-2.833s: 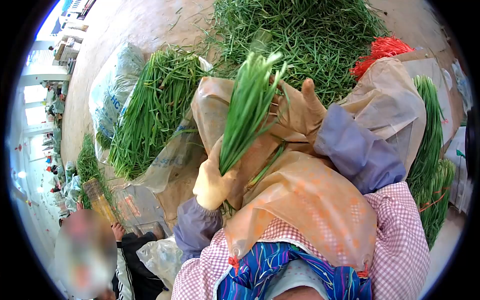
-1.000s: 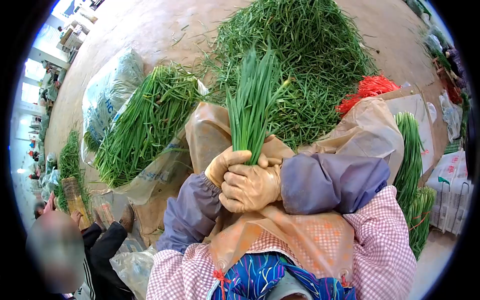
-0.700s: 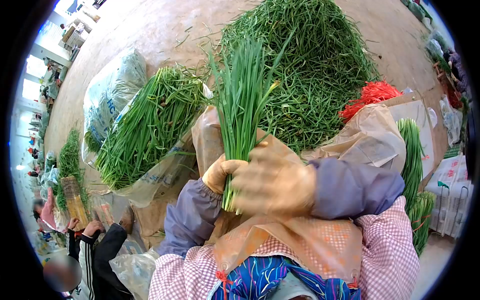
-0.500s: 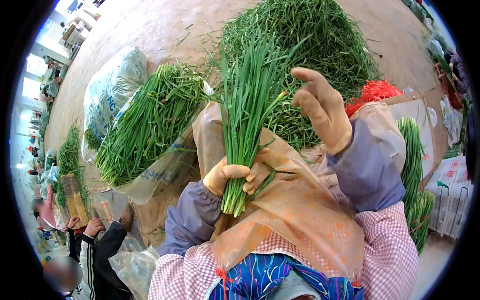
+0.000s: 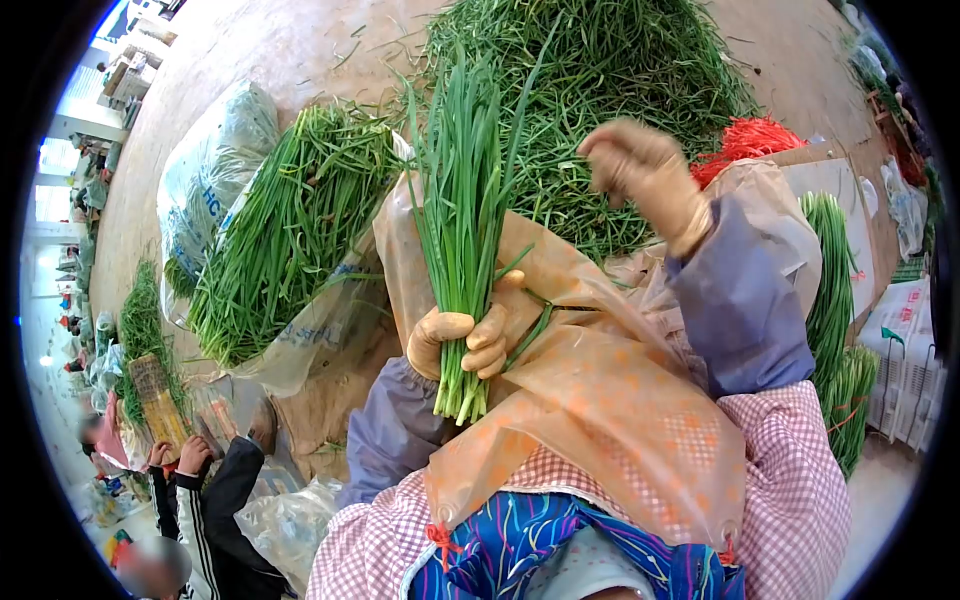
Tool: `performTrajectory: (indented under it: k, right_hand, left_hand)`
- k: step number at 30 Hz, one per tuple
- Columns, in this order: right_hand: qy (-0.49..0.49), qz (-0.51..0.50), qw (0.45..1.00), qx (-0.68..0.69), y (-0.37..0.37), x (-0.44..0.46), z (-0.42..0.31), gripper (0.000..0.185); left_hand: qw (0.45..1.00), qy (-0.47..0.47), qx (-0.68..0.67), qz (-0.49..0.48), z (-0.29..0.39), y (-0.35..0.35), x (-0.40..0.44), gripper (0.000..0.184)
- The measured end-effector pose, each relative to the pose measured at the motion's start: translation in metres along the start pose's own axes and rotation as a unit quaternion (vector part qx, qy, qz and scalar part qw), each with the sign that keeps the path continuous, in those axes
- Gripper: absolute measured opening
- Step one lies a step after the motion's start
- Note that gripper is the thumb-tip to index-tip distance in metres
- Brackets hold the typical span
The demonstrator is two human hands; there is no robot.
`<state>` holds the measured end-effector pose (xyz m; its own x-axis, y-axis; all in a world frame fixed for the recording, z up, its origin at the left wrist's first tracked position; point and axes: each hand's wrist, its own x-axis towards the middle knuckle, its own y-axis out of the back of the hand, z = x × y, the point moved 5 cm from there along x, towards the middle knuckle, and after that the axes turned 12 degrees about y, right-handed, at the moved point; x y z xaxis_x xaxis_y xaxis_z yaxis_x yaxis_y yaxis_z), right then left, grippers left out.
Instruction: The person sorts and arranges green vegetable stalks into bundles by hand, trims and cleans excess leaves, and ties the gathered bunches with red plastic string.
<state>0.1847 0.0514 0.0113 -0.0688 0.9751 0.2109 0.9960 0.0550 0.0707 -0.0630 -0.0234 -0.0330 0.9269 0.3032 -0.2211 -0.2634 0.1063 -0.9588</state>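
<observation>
My left hand (image 5: 462, 342), in a tan glove, is wrapped round the lower stems of an upright bunch of long green leaves (image 5: 460, 200). The pale cut ends stick out below the fist. My right hand (image 5: 648, 185), also gloved, is raised to the right of the bunch, apart from it. Its fingers look bent but are smeared by motion. Behind it lies a big heap of loose green leaves (image 5: 600, 90). A few green stems (image 5: 530, 338) lie on the translucent apron (image 5: 590, 400) beside my left hand.
At left are a pile of green stalks (image 5: 290, 230) and a stuffed plastic bag (image 5: 215, 165). Red ties (image 5: 755, 140) lie at right, near tidy green bundles (image 5: 830, 290) and a white crate (image 5: 905, 370). A co-worker's hands (image 5: 180, 455) show at lower left.
Both hands were round the bunch; my right hand has come off it and moved up and right. My left hand still grips the stems. The co-worker's hands have come into view.
</observation>
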Motion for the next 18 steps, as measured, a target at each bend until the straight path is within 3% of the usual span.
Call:
performTrajectory:
  k: [1, 3, 5, 6, 9, 10, 12, 14, 18]
  right_hand:
    - [-0.026, -0.102, 0.994, -0.02, -0.019, -0.01, -0.002, 0.026]
    - [-0.098, -0.187, 0.973, 0.092, -0.055, -0.033, 0.003, 0.045]
    - [-0.078, -0.219, 0.961, 0.151, -0.08, -0.041, 0.002, 0.042]
    - [-0.097, -0.288, 0.95, 0.066, -0.082, -0.042, 0.016, 0.038]
    - [-0.233, -0.196, 0.932, 0.197, -0.072, -0.048, 0.037, 0.021]
    - [-0.164, -0.097, 0.961, 0.199, -0.065, -0.041, 0.034, 0.015]
    - [-0.116, 0.023, 0.957, 0.266, -0.037, -0.03, 0.03, 0.017]
    - [-0.051, 0.096, 0.977, 0.184, -0.023, -0.023, 0.019, 0.019]
    - [-0.058, 0.002, 0.996, 0.074, -0.054, -0.013, -0.028, 0.017]
  left_hand:
    - [1.0, 0.002, 0.001, -0.006, 0.0, 0.0, 0.001, 0.07]
    - [1.0, 0.007, 0.007, -0.011, -0.001, 0.0, 0.001, 0.07]
    - [1.0, 0.012, 0.019, -0.003, -0.002, 0.001, -0.002, 0.071]
    - [0.999, 0.018, 0.028, -0.006, -0.002, 0.0, -0.005, 0.069]
    - [1.0, 0.02, 0.023, 0.004, -0.005, 0.003, -0.015, 0.071]
    - [1.0, 0.019, 0.022, 0.003, -0.006, 0.004, -0.017, 0.072]
    - [0.999, 0.014, 0.027, 0.012, -0.007, 0.004, -0.019, 0.073]
    - [0.999, 0.007, 0.037, 0.032, -0.007, 0.002, -0.018, 0.074]
    - [0.997, 0.016, 0.061, 0.052, -0.007, 0.007, -0.014, 0.066]
